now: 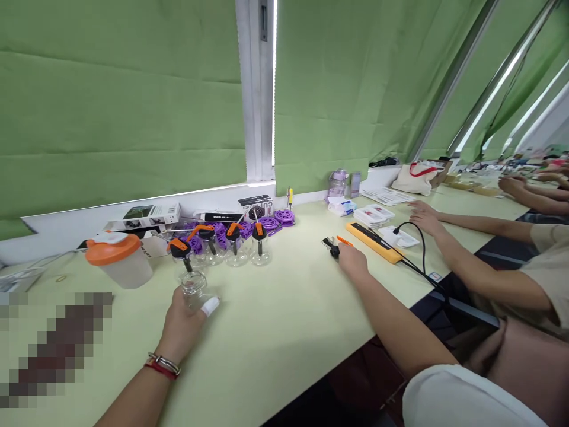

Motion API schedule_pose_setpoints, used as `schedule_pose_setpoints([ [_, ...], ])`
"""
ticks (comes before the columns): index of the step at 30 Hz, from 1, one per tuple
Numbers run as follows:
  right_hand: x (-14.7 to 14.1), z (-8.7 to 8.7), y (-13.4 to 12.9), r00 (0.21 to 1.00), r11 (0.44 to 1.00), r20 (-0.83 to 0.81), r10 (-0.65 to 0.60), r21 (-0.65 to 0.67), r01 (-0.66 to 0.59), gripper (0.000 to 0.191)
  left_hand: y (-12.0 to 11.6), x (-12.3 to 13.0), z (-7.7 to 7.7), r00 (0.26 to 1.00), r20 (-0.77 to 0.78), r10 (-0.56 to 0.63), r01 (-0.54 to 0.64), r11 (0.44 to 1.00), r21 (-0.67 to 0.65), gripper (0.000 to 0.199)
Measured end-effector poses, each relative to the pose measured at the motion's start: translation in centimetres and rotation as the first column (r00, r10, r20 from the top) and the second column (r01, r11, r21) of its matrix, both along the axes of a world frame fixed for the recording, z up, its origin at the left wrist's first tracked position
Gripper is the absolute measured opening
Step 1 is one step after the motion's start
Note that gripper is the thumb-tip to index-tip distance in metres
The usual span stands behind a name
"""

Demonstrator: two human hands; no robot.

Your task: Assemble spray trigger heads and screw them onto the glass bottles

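Observation:
My left hand [184, 317] is wrapped around a small clear glass jar [194, 284] whose mouth is uncovered; the thumb has a white wrapping. Just behind it stand several similar glass jars [260, 255] fitted with black and orange crank tops [234, 233]. Off to the right, my right hand [354, 264] is closed on a black and orange part [332, 247], low over the table. The fingers hide much of that part; its colours match the crank tops.
Purple slotted plastic parts [269, 225] and printed boxes [151, 214] line the window ledge. An orange-lidded tub [124, 264] stands left. To the right lie a yellow power strip [373, 242] with black cables and a co-worker's hands [424, 216].

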State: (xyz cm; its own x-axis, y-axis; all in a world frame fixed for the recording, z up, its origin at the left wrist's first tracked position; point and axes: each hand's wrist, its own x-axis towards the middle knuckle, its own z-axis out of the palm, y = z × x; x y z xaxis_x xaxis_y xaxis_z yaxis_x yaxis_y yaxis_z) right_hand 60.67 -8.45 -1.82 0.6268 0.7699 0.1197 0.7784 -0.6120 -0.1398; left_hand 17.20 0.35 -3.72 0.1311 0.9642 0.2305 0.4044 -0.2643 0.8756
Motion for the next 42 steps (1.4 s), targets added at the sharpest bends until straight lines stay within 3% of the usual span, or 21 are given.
schedule_pose_setpoints([
  [2,-0.3,0.3,-0.1,1.000,1.000,0.005,0.012,0.012,-0.012,0.023,0.0,-0.1,0.4,0.998,-0.052,0.038,-0.039,0.999,-0.023,0.080],
  [4,-1.2,0.7,-0.4,0.999,0.999,0.008,0.031,0.039,-0.032,0.026,-0.2,-0.3,1.0,0.990,-0.093,0.106,-0.103,0.994,0.038,0.089],
  [7,-4.7,1.1,-1.1,0.995,0.992,-0.008,0.098,0.084,-0.097,0.028,-1.7,-0.3,2.2,0.959,-0.093,0.268,-0.225,0.918,0.325,0.087],
  [9,-8.5,0.9,-1.7,0.959,0.956,-0.090,0.271,0.142,-0.257,0.030,-3.5,0.3,3.0,0.954,-0.113,0.276,-0.186,0.847,0.499,0.073],
  [11,-12.9,0.5,-2.5,0.848,0.866,-0.192,0.494,0.201,-0.459,0.034,-5.5,1.4,3.4,0.967,-0.252,0.028,0.121,0.821,0.558,0.059],
  [13,-17.0,0.0,-3.4,0.702,0.750,-0.263,0.662,0.209,-0.628,0.034,-7.1,2.8,3.4,0.864,-0.438,-0.251,0.438,0.804,0.403,0.055],
  [16,-21.0,-0.4,-4.4,0.563,0.636,-0.315,0.764,0.217,-0.741,0.033,-8.1,4.2,3.0,0.721,-0.515,-0.463,0.613,0.773,0.162,0.059],
  [18,-21.8,-0.4,-4.5,0.483,0.587,-0.367,0.795,0.260,-0.767,0.035,-7.9,4.4,2.6,0.668,-0.509,-0.542,0.660,0.748,0.070,0.051],
  [20,-20.8,-0.2,-3.8,0.414,0.566,-0.442,0.796,0.299,-0.768,0.037,-7.4,4.1,2.3,0.659,-0.494,-0.567,0.666,0.745,0.033,0.040],
  [22,-18.2,0.1,-2.2,0.421,0.601,-0.486,0.766,0.307,-0.738,0.042,-7.0,3.6,2.1,0.676,-0.484,-0.557,0.641,0.768,0.011,0.034],
  [23,-16.4,0.3,-1.2,0.497,0.656,-0.456,0.739,0.315,-0.686,0.038,-6.9,3.3,2.0,0.681,-0.481,-0.552,0.628,0.778,-0.003,0.032],
  [24,-14.3,0.5,-0.2,0.620,0.726,-0.380,0.687,0.318,-0.609,0.032,-6.7,3.0,2.0,0.683,-0.481,-0.550,0.620,0.784,-0.017,0.031],
  [26,-9.7,0.8,2.0,0.896,0.884,-0.143,0.421,0.285,-0.370,0.029,-6.6,2.5,2.1,0.679,-0.484,-0.552,0.616,0.787,-0.033,0.030],
  [28,-5.2,0.7,3.7,0.959,0.934,-0.084,0.272,0.263,-0.242,0.038,-6.4,2.1,2.4,0.671,-0.494,-0.553,0.620,0.784,-0.036,0.030],
  [31,-0.3,-0.4,5.0,0.981,0.970,-0.074,0.179,0.181,-0.163,0.047,-6.2,1.5,2.8,0.638,-0.519,-0.569,0.639,0.767,-0.056,0.028],
  [34,2.1,-1.9,5.5,0.981,0.984,-0.099,0.167,0.079,-0.160,0.048,-6.1,1.0,3.3,0.614,-0.550,-0.566,0.640,0.765,-0.073,0.028],
  [38,2.3,-3.2,5.8,0.966,0.972,-0.108,0.236,0.015,-0.236,0.044,-5.9,0.6,4.0,0.584,-0.603,-0.543,0.638,0.767,-0.073,0.029],
  [42,0.1,-3.8,4.7,0.937,0.944,-0.117,0.329,0.013,-0.330,0.047,-5.4,0.1,4.7,0.563,-0.651,-0.509,0.612,0.786,-0.085,0.028],
])
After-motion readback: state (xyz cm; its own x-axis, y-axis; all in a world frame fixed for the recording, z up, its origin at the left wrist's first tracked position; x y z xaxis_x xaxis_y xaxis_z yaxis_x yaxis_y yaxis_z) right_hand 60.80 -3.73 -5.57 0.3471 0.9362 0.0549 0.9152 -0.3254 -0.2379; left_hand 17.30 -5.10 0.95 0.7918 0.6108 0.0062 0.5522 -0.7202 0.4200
